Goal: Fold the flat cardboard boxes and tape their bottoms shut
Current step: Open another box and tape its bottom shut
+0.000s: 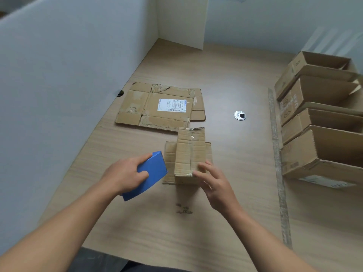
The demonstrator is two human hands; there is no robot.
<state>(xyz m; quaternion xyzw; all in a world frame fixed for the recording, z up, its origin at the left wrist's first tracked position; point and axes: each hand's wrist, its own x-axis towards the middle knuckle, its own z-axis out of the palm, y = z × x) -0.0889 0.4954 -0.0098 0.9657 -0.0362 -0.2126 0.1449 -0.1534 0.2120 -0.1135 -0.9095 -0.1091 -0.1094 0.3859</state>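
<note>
Pale wooden desk (225,203) between white partitions; at its middle, small box (184,154) set bottom-up, presenting the seam to the clear tape (192,152); grips blue tape dispenser (152,173) in curled left hand (123,174), close beside the box, likely for another strip; steadies the near edge with right hand (216,183), fingers spread, tips touching the tape end; flat cardboard (157,107) behind, probably next; folded boxes (318,122) parked at right.

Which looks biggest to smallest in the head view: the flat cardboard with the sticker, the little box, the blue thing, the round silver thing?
Largest: flat cardboard.
Then little box and blue thing, which look about alike, so I won't rank them.
Smallest: round silver thing.
</note>
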